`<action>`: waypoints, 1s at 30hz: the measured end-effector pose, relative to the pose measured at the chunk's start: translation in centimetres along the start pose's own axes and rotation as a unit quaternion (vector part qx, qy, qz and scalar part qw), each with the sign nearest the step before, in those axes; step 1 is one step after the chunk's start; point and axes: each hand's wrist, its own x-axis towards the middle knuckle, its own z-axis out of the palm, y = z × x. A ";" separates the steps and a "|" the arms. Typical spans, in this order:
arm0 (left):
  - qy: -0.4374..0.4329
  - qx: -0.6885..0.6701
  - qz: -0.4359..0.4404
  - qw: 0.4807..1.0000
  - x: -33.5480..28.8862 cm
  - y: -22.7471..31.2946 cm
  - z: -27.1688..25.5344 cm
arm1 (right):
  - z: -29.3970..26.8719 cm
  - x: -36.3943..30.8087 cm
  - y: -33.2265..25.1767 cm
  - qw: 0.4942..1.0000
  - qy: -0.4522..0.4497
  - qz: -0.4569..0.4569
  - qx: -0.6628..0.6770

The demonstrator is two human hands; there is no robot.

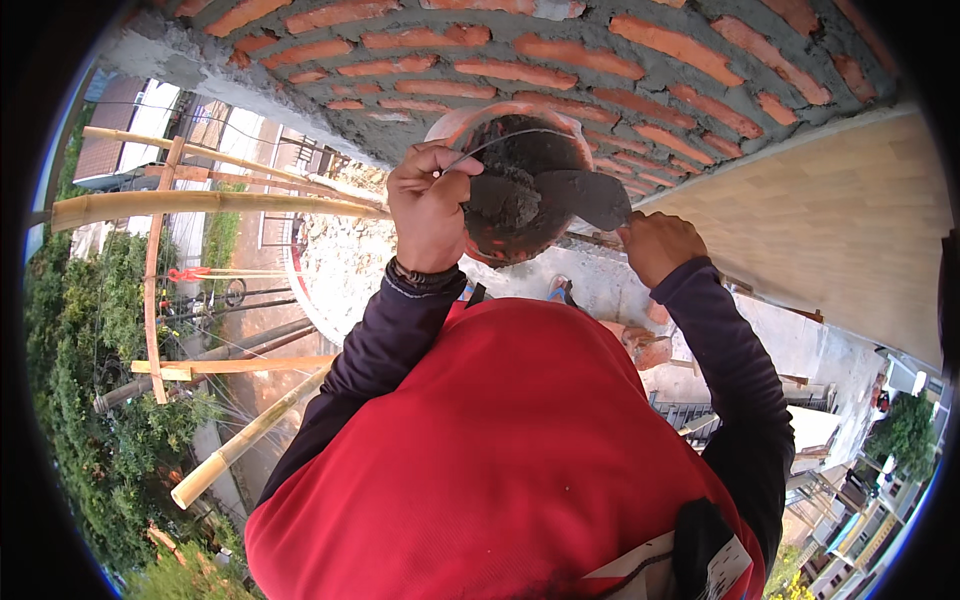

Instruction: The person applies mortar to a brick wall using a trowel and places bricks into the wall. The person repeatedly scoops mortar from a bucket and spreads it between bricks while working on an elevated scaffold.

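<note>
An orange-red bucket (490, 253) of dark wet mortar (525, 145) stands against the brick wall. My left hand (428, 205) is closed on its thin wire bail handle (480, 148), at the bucket's left rim. A flat dark piece (485, 196) reaches from beside these fingers over the mortar; I cannot tell whether the hand also holds it. My right hand (662, 246) is wrapped round the mostly hidden grip of a trowel, right of the bucket. The mortar-smeared trowel blade (590, 197) points left over the bucket, near a lump of mortar (520, 207).
The brick wall (510, 72) with grey joints rises ahead, beside a smooth tan panel (840, 220) on the right. Bamboo poles (230, 205) and wooden slats cross at the left, high above the ground. Sandalled feet (562, 288) show below the bucket.
</note>
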 end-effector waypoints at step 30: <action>0.154 -0.238 -0.076 0.956 1.5 2.3 -4.8 | -5.1 4.0 2.1 0.899 0.083 -0.332 0.274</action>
